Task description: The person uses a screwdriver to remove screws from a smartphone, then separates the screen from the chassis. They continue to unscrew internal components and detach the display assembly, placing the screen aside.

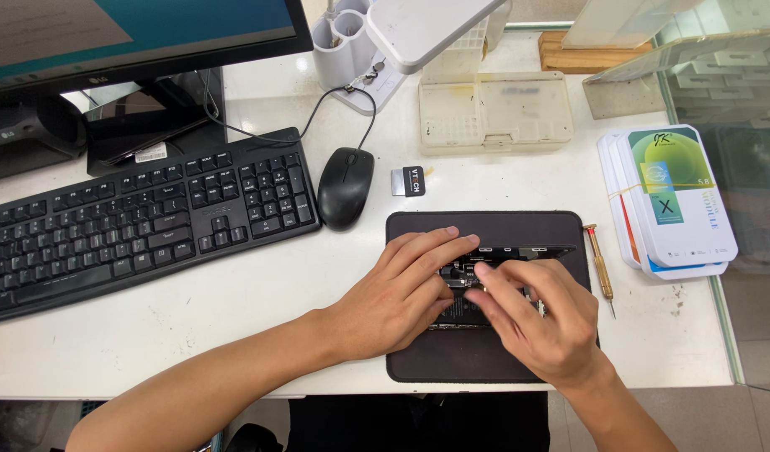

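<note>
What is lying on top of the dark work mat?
On the dark work mat lies an opened phone, its internals exposed. The left hand and right hand rest on it, covering most of its middle and lower part.

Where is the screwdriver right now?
In the head view the screwdriver lies on the white desk just off the right edge of the dark mat, between it and the stack of boxes, untouched by either hand.

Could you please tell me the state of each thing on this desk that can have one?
opened phone: internals exposed, on the dark mat
left hand: fingers resting on phone
right hand: fingertips pressing on phone
screwdriver: lying unused
monitor: on
plastic parts box: closed
</note>
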